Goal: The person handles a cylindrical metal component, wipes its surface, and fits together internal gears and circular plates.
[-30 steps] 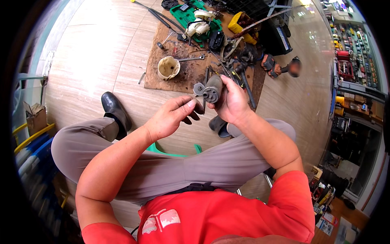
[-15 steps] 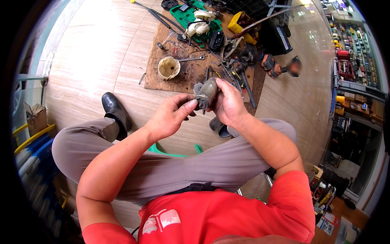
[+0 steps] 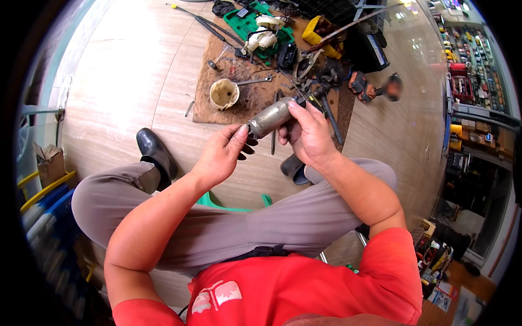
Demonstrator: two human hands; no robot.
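Held between my two hands is a grey, worn metal cylinder (image 3: 269, 118), which looks like a small motor casing. It lies slanted, its far right end raised and its near left end dark. My left hand (image 3: 222, 149) pinches the near end, thumb on top and fingers curled underneath. Around the far end close the thumb and fingers of my right hand (image 3: 309, 133). Just beyond the cylinder, a stained cream cup (image 3: 224, 94) stands on a brown board (image 3: 204, 111), with a wrench (image 3: 254, 81) beside it.
Hand tools, including a dark hammer (image 3: 330, 117), litter the board's right side. A green tool case (image 3: 239, 24) and a yellow container (image 3: 314, 32) stand at the back. An orange-and-black power tool (image 3: 363, 87) lies on the floor to the right. My shoes flank the near area.
The cylinder has turned from nearly end-on to lying sideways between my hands. My left hand has shifted slightly left and down, and my right hand a little to the right.
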